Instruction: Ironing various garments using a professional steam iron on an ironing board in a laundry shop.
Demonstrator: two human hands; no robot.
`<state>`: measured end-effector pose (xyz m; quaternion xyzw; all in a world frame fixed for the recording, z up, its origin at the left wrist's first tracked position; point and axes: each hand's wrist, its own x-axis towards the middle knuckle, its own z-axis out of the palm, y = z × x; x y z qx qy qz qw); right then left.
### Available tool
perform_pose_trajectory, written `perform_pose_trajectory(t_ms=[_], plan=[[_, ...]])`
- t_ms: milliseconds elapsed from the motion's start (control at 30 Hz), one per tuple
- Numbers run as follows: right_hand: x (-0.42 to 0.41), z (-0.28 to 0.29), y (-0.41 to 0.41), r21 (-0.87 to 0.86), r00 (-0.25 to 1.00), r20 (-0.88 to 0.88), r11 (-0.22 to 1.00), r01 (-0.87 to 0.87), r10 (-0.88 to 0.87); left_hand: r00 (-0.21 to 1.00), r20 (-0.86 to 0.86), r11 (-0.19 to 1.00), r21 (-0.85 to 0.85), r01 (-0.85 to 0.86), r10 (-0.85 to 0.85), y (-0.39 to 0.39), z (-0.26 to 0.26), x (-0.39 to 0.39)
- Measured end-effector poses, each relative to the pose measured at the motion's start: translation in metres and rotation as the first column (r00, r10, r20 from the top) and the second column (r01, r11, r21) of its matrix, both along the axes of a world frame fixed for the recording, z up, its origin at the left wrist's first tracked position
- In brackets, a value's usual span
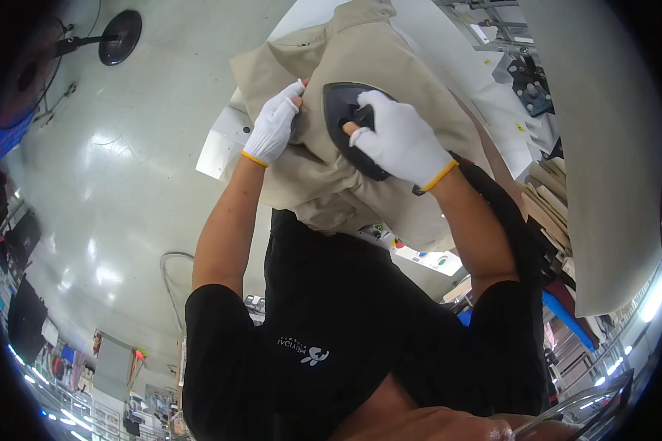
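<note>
A beige cloth garment [369, 49] is spread out in front of me, with folds bunched towards my body. On its upper side rests a dark electric iron [339, 132], its pointed end away from me. My right hand [402, 138], in a white knit glove with a yellow cuff, is wrapped around the iron's handle and hides part of it. At the garment's left side, my left hand [276, 121] wears a matching glove with bare thumb and fingertip showing. It grips the cloth there; some of its fingers are hidden.
Beneath the garment is a white machine [215, 143], with a panel of coloured buttons [425, 256] near my waist. Folded fabric pieces [549, 193] are stacked at the right, beside a large pale panel [612, 165]. A fan [30, 77] stands on the floor at far left.
</note>
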<state>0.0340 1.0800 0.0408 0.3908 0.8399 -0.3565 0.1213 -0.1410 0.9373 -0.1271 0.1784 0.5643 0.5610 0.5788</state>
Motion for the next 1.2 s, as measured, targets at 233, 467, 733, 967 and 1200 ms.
perform_pose_trajectory(t_ms=[233, 467, 733, 967, 1200], plan=[[-0.003, 0.012, 0.097, -0.068, 0.92, 0.053, 0.918, 0.391, -0.388, 0.999, 0.007, 0.999, -0.038, -0.031, 0.032, 0.0, -0.003, -0.011], [0.058, 0.055, 0.09, 0.294, 0.946, -0.033, 0.902, 0.316, -0.321, 0.844, -0.531, 0.994, -0.031, -0.102, 0.07, 0.032, 0.054, -0.014], [0.076, 0.037, -0.031, -0.072, 0.993, 0.11, 0.996, 0.057, -0.049, 0.324, -0.941, 0.815, 0.259, 0.518, 0.093, 0.161, 0.067, 0.032], [0.249, 0.061, 0.093, 0.027, 0.594, 0.038, 0.595, 0.803, -0.804, -0.093, -0.995, 0.679, -0.056, 0.732, 0.019, 0.147, 0.074, 0.14], [0.423, 0.01, 0.126, -0.277, 0.413, 0.004, 0.396, 0.876, -0.911, -0.048, -0.999, 0.474, -0.04, 0.88, 0.005, 0.092, 0.083, 0.182]])
